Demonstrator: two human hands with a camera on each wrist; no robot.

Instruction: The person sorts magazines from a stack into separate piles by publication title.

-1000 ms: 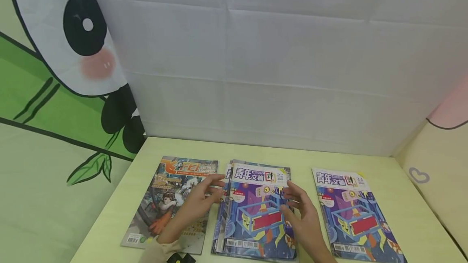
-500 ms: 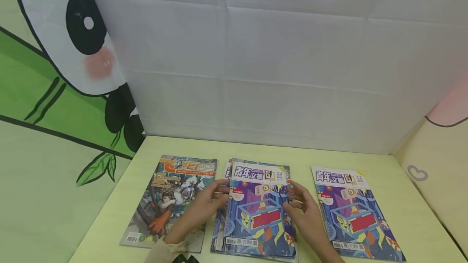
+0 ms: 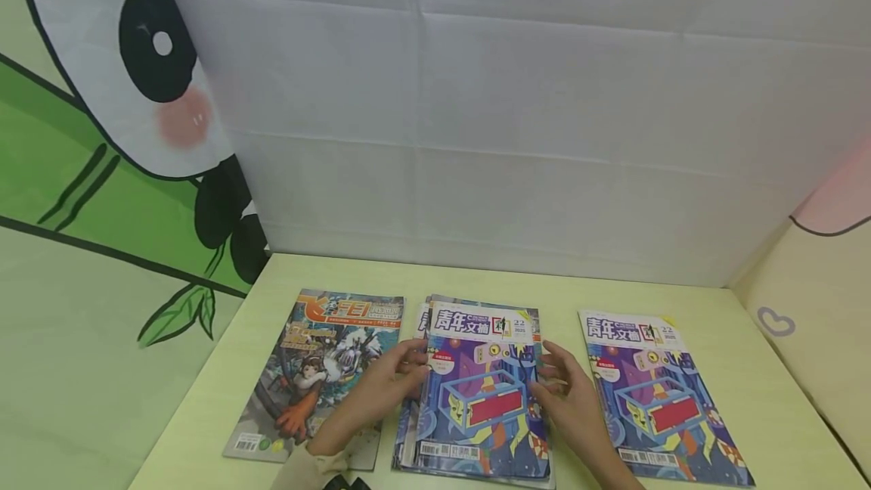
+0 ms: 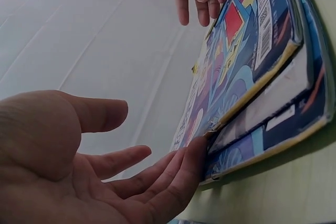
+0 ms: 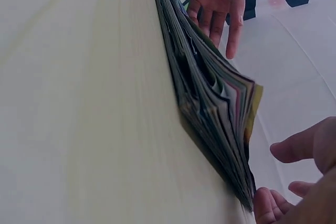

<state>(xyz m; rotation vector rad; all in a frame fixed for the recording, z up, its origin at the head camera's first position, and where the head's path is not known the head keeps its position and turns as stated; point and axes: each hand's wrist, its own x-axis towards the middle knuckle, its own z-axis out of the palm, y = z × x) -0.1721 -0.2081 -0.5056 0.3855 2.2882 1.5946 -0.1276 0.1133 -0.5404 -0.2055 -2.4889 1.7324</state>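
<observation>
A stack of magazines (image 3: 485,429) lies at the middle of the table, topped by a purple-and-blue cover with a white title band. The lower ones stick out unevenly at the left and top. My left hand (image 3: 388,384) is at its left edge, and in the left wrist view the fingertips (image 4: 195,153) touch the spines while the thumb stands apart. At the opposite edge is my right hand (image 3: 571,399), thumb spread from the fingers. From the right wrist, its fingertips (image 5: 266,205) show right at a corner of the stack, whose page edges fan slightly.
Left of the stack a magazine with an orange title (image 3: 327,376) lies flat on the pale table (image 3: 558,295). A purple-and-blue magazine (image 3: 663,399) lies to the right, slightly slanted. Behind the table hangs a white cloth (image 3: 476,134); a printed cartoon cloth (image 3: 102,286) is at the left.
Both hands have shifted slightly, the left one right against the stack's left edge, the right one a little outward and lower. The top magazine has moved slightly left and lies straighter over the pile.
</observation>
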